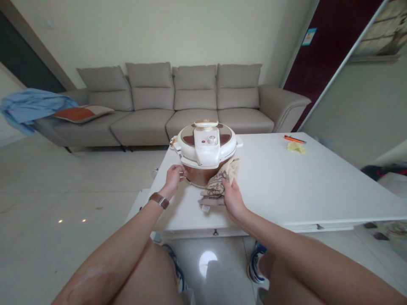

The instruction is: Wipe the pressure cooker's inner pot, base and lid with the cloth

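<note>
A white pressure cooker [207, 146] with a brownish body stands on the white table [286, 182], its lid on top. My right hand [233, 199] grips a beige and brown patterned cloth [219, 182], folded in loose layers, against the cooker's lower right side. A small white tag hangs from the cloth's lower edge. At the cooker's lower left side is my left hand [174, 178], its fingers curled close to the body. Whether those fingers touch the cooker or hold something thin there, I cannot tell.
An orange cutter-like tool [294, 139] and a crumpled yellow piece [296, 147] lie at the table's far right. Behind the table stands a grey sofa [193, 112] with an orange and white cushion [83, 113] and blue cloth [34, 106]. Drawer knobs [215, 232] line the table's front.
</note>
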The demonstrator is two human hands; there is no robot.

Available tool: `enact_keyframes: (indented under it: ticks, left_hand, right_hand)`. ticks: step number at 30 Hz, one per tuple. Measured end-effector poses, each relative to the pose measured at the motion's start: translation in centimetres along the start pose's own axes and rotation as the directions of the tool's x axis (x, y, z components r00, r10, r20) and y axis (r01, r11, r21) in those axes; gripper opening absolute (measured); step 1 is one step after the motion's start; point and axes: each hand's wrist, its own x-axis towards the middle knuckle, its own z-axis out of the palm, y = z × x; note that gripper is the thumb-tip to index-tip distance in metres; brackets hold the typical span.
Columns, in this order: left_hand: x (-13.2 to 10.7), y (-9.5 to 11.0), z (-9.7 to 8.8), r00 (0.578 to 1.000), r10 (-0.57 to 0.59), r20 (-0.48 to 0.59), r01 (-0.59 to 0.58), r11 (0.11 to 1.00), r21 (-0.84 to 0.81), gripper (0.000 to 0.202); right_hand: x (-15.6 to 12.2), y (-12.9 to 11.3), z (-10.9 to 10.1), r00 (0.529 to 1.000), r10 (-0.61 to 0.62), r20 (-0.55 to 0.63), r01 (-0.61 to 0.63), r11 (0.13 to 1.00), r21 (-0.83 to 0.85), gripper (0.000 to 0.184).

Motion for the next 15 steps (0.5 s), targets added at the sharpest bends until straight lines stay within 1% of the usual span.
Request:
enact_keyframes:
  ticks: [1, 3, 5, 9, 12, 15]
  left_hand:
    - [0.0, 0.0, 0.0, 1.0, 0.005, 0.002, -0.005, 1.0, 0.003, 0.019]
    - [0.1, -0.1, 0.1, 1.0, 0.011, 0.01, -0.011, 1.0, 0.007, 0.018]
    - [0.1, -0.1, 0.1, 1.0, 0.012, 0.014, -0.012, 1.0, 0.009, 0.018]
    - [-0.1, 0.1, 0.1, 1.0, 0.019, 0.012, -0.019, 1.0, 0.012, 0.017]
    - [-0.3, 0.2, -0.3, 1.0, 0.022, 0.007, -0.022, 1.0, 0.009, 0.017]
    - [-0.3, 0.4, -0.9, 1.0, 0.015, -0.007, -0.015, 1.0, 0.003, 0.019]
  right_hand:
    - [-0.8, -0.2, 0.6, 0.996, 0.092, 0.012, -0.093, 0.994, 0.058, 0.043]
    - [-2.0, -0.6, 1.7, 0.972, 0.231, 0.033, -0.234, 0.961, 0.146, 0.04]
    - [-2.5, -1.0, 2.4, 0.952, 0.305, 0.04, -0.307, 0.93, 0.201, 0.037]
    - [-2.4, -2.1, 2.7, 0.924, 0.383, 0.001, -0.369, 0.887, 0.278, 0.035]
    - [-1.6, -3.1, 2.0, 0.91, 0.412, -0.046, -0.381, 0.874, 0.303, 0.032]
    - [-0.3, -4.1, 1.0, 0.911, 0.4, -0.102, -0.357, 0.886, 0.295, 0.028]
